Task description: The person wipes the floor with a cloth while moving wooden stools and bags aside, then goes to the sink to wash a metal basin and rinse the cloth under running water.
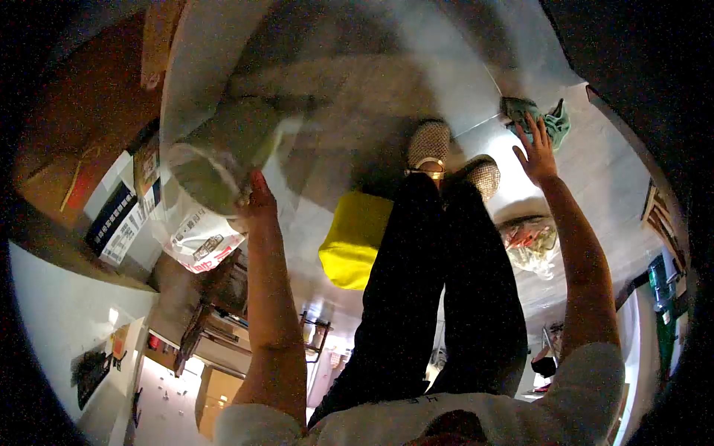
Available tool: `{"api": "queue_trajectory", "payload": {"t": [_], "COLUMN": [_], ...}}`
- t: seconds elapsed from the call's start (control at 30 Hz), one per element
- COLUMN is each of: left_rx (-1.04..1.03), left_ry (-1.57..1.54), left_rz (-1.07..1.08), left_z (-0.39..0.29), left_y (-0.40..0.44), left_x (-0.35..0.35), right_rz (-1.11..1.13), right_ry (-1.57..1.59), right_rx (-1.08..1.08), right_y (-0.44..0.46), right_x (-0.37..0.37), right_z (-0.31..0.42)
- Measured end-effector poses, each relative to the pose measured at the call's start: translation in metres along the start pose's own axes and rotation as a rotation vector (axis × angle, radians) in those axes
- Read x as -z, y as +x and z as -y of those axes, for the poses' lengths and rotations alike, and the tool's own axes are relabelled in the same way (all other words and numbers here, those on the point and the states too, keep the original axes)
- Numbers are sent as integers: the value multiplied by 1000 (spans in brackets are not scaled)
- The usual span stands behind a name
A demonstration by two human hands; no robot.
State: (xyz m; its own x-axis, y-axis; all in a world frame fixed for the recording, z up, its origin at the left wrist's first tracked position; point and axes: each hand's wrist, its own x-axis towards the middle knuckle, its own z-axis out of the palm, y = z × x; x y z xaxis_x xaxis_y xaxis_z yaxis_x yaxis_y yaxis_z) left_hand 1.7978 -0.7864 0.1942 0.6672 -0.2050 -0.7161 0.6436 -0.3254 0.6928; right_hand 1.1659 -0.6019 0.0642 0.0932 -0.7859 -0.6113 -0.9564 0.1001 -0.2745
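On the left, my left hand [259, 197] is closed on the edge of a pale greenish waste bin [216, 149], which leans over on its side. The bin's inside is dim and blurred, so I cannot tell what it holds. On the right, a grey-green rag [556, 123] lies bunched on the floor. My right hand [537, 149] rests over it with fingers spread, the tips touching the cloth and the thumb held apart.
Between my arms are my legs in black trousers and woven shoes [429, 145]. A yellow object [357, 241] stands beside my leg. Under the bin sits a printed white plastic bag [202, 239]. Near my right forearm lies a clear bag with reddish contents [534, 245]. Cardboard boxes [89, 141] line the left.
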Motion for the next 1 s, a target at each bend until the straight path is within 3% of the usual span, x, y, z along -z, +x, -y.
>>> {"api": "queue_trajectory", "payload": {"t": [0.1,0.13,0.17,0.2,0.27,0.3,0.37,0.4,0.47,0.5,0.57,0.6,0.63,0.7,0.77,0.83,0.9,0.93,1.0], "left_rx": [59,376,-40,-118,-148,-156,-895,-920,-1368,-1417,-1879,-1958,-2007,-2022,-1962,-2008,-1744,-1829,-1889], "left_ry": [21,-72,430,640,910,902,1451,1429,1946,1914,1697,1743,1687,1630,1783,1600,1785,1619,1445], "left_rz": [195,569,380,665,967,1000,1330,1359,1613,1629,2046,2104,2131,1759,1243,986,935,973,987], "left_z": [55,83,136,171,225,249,295,315,351,359,361,373,379,387,389,364,326,316,310], "left_y": [-54,-73,-111,-141,-171,-174,-174,-170,-157,-157,-172,-155,-156,-168,-135,-102,-72,-2,50], "left_x": [-8,-6,-25,-36,-76,-92,-120,-129,-148,-158,-178,-194,-217,-267,-326,-358,-366,-378,-368], "right_rz": [-289,-297,-243,-199,-168,-196,-474,-508,-713,-751,-736,-723,-711,-633,-616,-624,-565,-492,-436], "right_ry": [88,127,62,278,268,259,817,799,486,466,397,376,354,376,518,824,958,934,971], "right_rx": [24,5,-15,43,67,51,443,437,279,270,285,253,220,90,-120,-392,-437,-456,-472], "right_y": [24,40,61,80,98,109,128,124,105,97,68,46,19,-40,-107,-165,-211,-233,-258], "right_x": [-24,-13,1,14,65,62,55,58,68,70,63,67,73,84,99,115,142,151,159], "right_z": [24,48,73,90,126,126,111,96,64,45,4,-10,-21,-33,-14,6,33,46,58]}}
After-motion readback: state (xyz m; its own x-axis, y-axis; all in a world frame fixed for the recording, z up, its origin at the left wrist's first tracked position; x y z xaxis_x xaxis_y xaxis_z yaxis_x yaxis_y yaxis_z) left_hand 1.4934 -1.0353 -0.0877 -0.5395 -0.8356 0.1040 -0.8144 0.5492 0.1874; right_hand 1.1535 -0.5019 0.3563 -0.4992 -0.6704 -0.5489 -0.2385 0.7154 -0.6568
